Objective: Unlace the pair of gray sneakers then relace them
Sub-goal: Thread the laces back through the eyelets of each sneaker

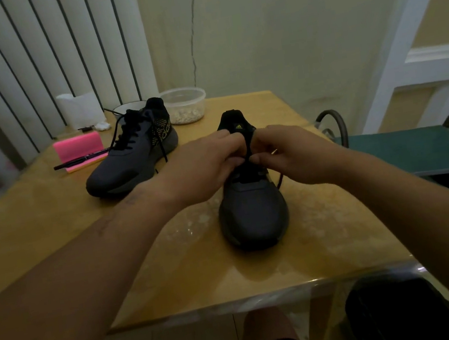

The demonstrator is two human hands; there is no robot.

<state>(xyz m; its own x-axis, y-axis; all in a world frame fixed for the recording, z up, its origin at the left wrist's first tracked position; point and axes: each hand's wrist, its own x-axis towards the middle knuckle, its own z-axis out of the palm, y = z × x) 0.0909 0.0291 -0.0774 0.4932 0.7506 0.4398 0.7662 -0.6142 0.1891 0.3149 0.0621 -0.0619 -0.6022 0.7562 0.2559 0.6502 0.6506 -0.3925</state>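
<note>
Room: pale wall [283, 28] with a thin crack, tall white ribs [51, 50] on the left, a green chair [420, 150] on the right.
Counter: the counter [50, 226] is yellow-brown and shiny, so I think things can slide on it.
Near sneaker: the near sneaker [254, 218] sits flat on its sole toward the right edge. Its toe points at the front edge.
Far sneaker: the far sneaker [117, 169] stands nearer the back left corner. Its loose laces [159, 139] hang down its side.
Left hand: the left hand [202, 167] curls its fingers over the middle of the near sneaker and pinches at the lace there.
Right hand: the right hand [294, 153] does the same from the other side. The fingertips of both hands almost meet.
Black lace: one loose end of the black lace [279, 181] shows beside the near sneaker's right side. The hands hide which hole they are working on.
How it handles: the lace looks thin, soft and floppy. It bends, so it is easier to pull than to push. A good place to pinch it is close to the hole or at its tip. The sneaker looks light, soft on top and firm at the sole. It may scoot, so its sides are a good place to hold it.
Other things: a plastic tub [184, 102], a bowl [128, 107] and a paper roll [80, 109] stand along the back edge. A pink pad [78, 147] with a pen [80, 160] lies near the left edge.
</note>
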